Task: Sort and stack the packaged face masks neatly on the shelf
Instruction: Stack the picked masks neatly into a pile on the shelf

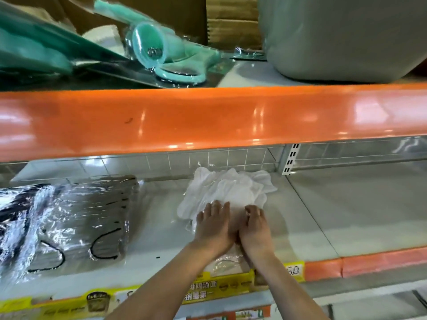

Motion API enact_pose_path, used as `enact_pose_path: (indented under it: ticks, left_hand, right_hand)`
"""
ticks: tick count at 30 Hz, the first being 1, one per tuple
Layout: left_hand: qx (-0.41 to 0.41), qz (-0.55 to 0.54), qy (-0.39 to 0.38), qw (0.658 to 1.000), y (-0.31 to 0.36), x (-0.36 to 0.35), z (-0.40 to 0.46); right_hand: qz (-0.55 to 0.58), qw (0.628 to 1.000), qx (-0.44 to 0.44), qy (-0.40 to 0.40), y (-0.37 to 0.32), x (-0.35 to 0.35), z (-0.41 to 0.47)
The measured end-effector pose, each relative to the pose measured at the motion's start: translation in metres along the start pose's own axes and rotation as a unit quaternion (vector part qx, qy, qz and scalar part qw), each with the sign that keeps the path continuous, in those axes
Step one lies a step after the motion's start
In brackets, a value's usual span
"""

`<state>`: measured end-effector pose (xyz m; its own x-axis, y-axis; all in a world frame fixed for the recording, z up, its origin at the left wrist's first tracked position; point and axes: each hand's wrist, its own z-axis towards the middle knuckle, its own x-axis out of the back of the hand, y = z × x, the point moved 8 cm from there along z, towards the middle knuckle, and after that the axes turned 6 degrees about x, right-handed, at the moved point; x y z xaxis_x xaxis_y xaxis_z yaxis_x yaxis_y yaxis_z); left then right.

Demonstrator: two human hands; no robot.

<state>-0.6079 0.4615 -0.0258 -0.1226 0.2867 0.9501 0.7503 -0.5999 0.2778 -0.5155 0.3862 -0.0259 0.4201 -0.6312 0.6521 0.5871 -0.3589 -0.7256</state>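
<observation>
A loose pile of white face masks in clear plastic packets (228, 188) lies on the middle of the grey shelf (323, 211). My left hand (213, 224) lies flat on the near part of the pile, fingers straight. My right hand (254, 224) sits beside it, touching it, with fingers curled down onto the plastic. To the left, a stack of packaged grey masks with black ear loops (76, 218) rests on the same shelf.
An orange beam (208, 116) runs across above the shelf. On the upper shelf lie teal packaged items (147, 47), a grey bin (342, 38) and cardboard boxes (233, 21). Yellow price labels (208, 289) line the shelf's front edge. A slotted upright (291, 158) stands at the back.
</observation>
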Motion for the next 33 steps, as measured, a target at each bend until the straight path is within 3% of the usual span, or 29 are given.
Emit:
enact_pose_path:
  ticks: [3, 9, 14, 17, 22, 24, 25, 28, 33]
  left_hand:
    - [0.030, 0.034, 0.002, 0.999, 0.000, -0.007, 0.003]
    - [0.054, 0.084, 0.046, 0.994, 0.000, 0.008, 0.011]
    - [0.047, -0.064, 0.116, 0.990, -0.022, 0.037, 0.011]
    - [0.057, -0.184, 0.124, 0.973, -0.040, 0.039, 0.013]
    - [0.029, -0.239, 0.142, 0.960, -0.041, 0.047, 0.002]
    - [0.004, -0.194, 0.219, 0.956, -0.037, 0.061, -0.006]
    - [0.009, -0.174, 0.222, 0.959, -0.037, 0.063, -0.005]
    - [0.053, -0.148, 0.113, 0.981, -0.039, 0.047, -0.002]
    - [0.023, -0.193, 0.010, 0.981, -0.022, 0.041, -0.005]
  right_hand:
    - [0.043, 0.998, -0.052, 0.002, 0.008, 0.002, 0.002]
    - [0.071, 0.997, -0.018, 0.002, 0.007, -0.002, 0.001]
    - [0.091, 0.996, -0.002, -0.019, 0.003, -0.006, 0.000]
    - [0.006, 0.999, 0.028, 0.016, -0.002, -0.003, -0.003]
    - [-0.063, 0.998, 0.010, 0.024, 0.010, -0.012, -0.002]
    - [-0.051, 0.998, 0.015, 0.022, 0.010, -0.010, -0.001]
    - [-0.037, 0.999, 0.014, 0.013, 0.009, -0.008, -0.001]
    - [-0.002, 1.000, 0.007, -0.002, 0.009, -0.007, 0.002]
    - [0.163, 0.983, 0.062, -0.063, -0.017, -0.011, -0.004]
